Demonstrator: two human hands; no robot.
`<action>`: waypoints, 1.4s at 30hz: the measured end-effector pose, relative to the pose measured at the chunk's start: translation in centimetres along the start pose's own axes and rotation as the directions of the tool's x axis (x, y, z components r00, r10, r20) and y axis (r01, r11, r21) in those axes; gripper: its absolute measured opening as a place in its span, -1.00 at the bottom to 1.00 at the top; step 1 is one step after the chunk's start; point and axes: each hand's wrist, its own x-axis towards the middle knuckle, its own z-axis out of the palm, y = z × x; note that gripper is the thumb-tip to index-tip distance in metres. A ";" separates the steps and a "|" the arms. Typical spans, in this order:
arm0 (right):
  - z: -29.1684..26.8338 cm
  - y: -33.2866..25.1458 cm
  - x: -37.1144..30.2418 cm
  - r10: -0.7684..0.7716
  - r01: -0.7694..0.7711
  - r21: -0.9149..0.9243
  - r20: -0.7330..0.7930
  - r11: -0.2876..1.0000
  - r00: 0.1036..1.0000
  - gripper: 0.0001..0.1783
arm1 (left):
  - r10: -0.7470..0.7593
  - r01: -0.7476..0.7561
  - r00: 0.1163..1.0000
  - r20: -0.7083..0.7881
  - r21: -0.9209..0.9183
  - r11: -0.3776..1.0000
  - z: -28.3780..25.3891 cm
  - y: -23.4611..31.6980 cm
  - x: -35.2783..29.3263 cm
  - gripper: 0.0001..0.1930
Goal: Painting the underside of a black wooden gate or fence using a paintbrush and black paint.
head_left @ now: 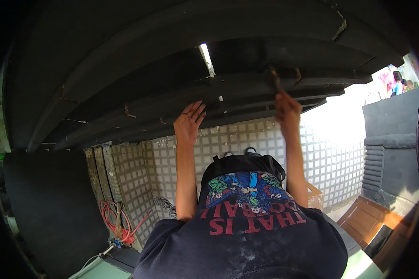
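Head view: the bare right hand [288, 111] is closed around the near end of a slim, dark brush [275, 79] with a brownish middle; the brush stands above that hand in the picture, before a black, ribbed surface of long beams [149, 83]; its long axis runs steeply, leaning slightly left, head end pointing away from the wearer; the tip merges with the black, so contact cannot be told; the bare left hand [189, 123] is raised near the same surface, fingers loosely spread; 1 narrow, bright slot [206, 60] shows higher up, between the 2 hands; white-and-grey checked tiling [330, 153] lies below.
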 end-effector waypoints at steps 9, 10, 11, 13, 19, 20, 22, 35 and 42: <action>-1.9 -2.8 0.1 -0.272 0.299 0.029 -0.337 0.954 0.901 -0.55 | -0.009 0.009 1.000 0.020 0.008 1.000 0.1 0.3 -0.2 -0.49; -1.5 -3.2 0.1 -0.297 0.339 0.046 -0.382 0.940 0.875 -0.56 | -0.008 0.008 1.000 0.021 0.008 1.000 0.3 0.3 -0.2 -0.49; -0.6 -3.4 -0.1 -0.298 0.340 0.047 -0.382 0.939 0.875 -0.56 | -0.004 0.004 1.000 0.014 0.016 1.000 0.3 0.2 -0.2 -0.47; 2.3 -3.6 -0.9 -0.305 0.284 -0.110 -0.308 0.952 0.901 -0.57 | 0.001 -0.001 1.000 0.008 0.024 1.000 0.4 0.2 -0.3 -0.45; 11.7 -3.8 -6.0 -0.170 0.177 -0.208 0.050 0.962 0.984 -0.54 | -0.001 0.000 1.000 0.011 0.015 1.000 0.3 0.1 -0.3 -0.47; 12.0 -4.8 -6.5 -0.068 0.104 -0.233 0.157 0.967 0.985 -0.53 | -0.003 0.003 1.000 0.014 0.018 1.000 0.4 0.2 -0.2 -0.47; 11.8 -6.1 -6.5 -0.034 0.072 -0.212 0.179 0.975 0.983 -0.52 | -0.001 0.001 1.000 0.018 0.021 1.000 0.5 0.3 -0.2 -0.47; 1.5 -11.5 -2.3 -0.279 0.258 -0.217 -0.073 0.941 0.958 -0.54 | -0.018 0.018 0.999 0.034 0.010 1.000 0.2 0.3 -0.1 -0.44; 8.5 -5.6 -3.3 -0.613 0.485 -0.644 0.032 0.592 0.790 -0.54 | -0.009 0.007 0.998 0.059 0.022 1.000 0.4 0.3 0.0 -0.46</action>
